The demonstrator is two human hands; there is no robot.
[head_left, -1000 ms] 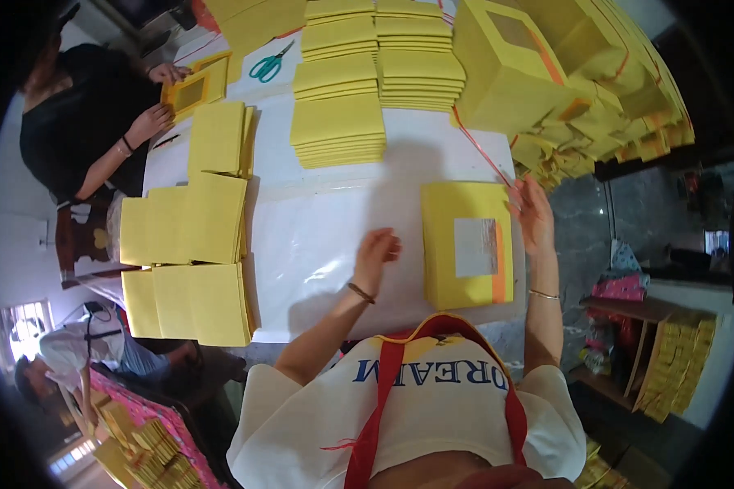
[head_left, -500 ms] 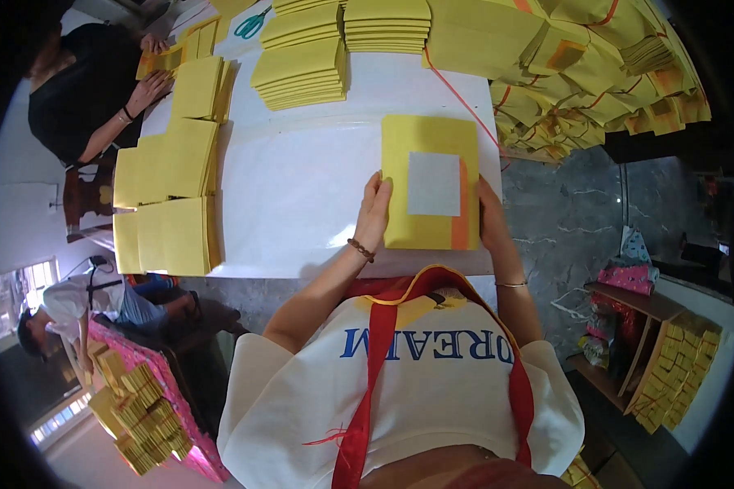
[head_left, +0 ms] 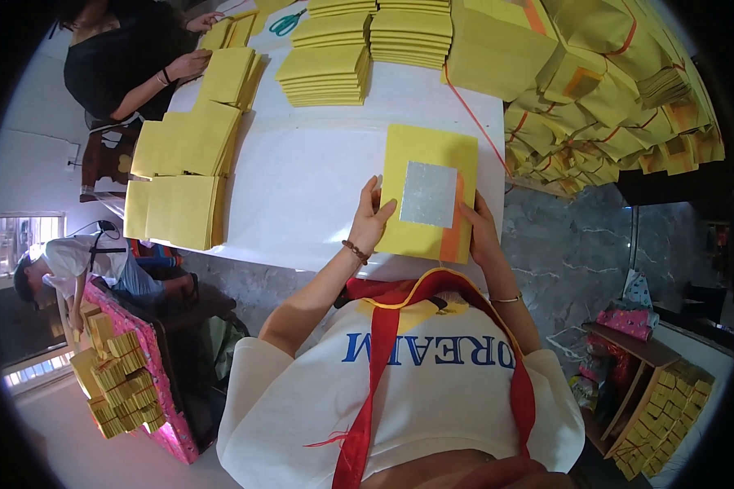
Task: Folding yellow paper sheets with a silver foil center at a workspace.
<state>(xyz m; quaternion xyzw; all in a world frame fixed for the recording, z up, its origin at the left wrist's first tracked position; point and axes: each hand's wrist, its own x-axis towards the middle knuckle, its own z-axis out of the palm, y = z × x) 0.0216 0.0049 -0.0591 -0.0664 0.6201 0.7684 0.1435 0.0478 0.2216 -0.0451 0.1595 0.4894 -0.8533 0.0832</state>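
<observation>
A stack of yellow paper (head_left: pixel 408 147) is at the near right part of the white table. On its top sheet are a silver-grey rectangle (head_left: pixel 429 194) and an orange strip (head_left: pixel 451 243) along its right side. My left hand (head_left: pixel 370 218) grips the stack's left edge, thumb on top and fingers at the side. From the opposite edge my right hand (head_left: pixel 483 232) holds it too, its thumb lying over the orange strip. The fingertips under the stack are hidden, and I cannot tell whether the stack touches the table.
Folded yellow paper piles (head_left: pixel 189 151) line the table's left side; more stacks (head_left: pixel 322 69) stand at the back near green scissors (head_left: pixel 285 23). Tied yellow bundles (head_left: pixel 595 90) fill the far right. A co-worker (head_left: pixel 126 61) handles paper at far left; another person (head_left: pixel 81 261) bends over bundles.
The stack has shifted slightly toward me and tilted a little. My right thumb has come onto its top face. The view has turned slightly, and the co-worker's hands have moved.
</observation>
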